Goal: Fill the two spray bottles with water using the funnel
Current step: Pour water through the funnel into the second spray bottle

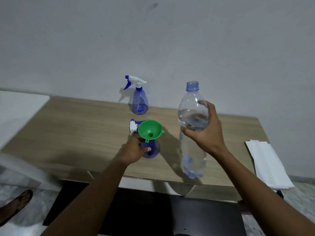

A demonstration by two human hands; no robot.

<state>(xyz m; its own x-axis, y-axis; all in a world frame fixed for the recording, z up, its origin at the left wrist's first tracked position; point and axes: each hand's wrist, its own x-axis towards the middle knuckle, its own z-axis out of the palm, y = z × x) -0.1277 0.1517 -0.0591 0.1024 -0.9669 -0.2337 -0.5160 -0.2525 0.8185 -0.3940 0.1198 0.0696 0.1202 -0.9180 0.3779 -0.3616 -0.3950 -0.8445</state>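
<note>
A green funnel [150, 129] sits in the neck of a blue spray bottle [152, 151] near the table's middle. My left hand [135, 149] grips that bottle's body. Behind the funnel lies a loose white and blue spray head [133, 126]. A second blue spray bottle [140, 101], with its spray head on, stands upright at the back by the wall. My right hand [204, 132] holds a large clear water bottle [193, 126] upright and uncapped to the right of the funnel, lifted off the table. Water fills its lower part.
The wooden table [85, 130] stands against a grey wall. A folded white cloth or paper [267, 164] lies at its right edge. A white surface [18, 109] adjoins the table on the left. A sandalled foot [16, 206] shows on the floor at lower left.
</note>
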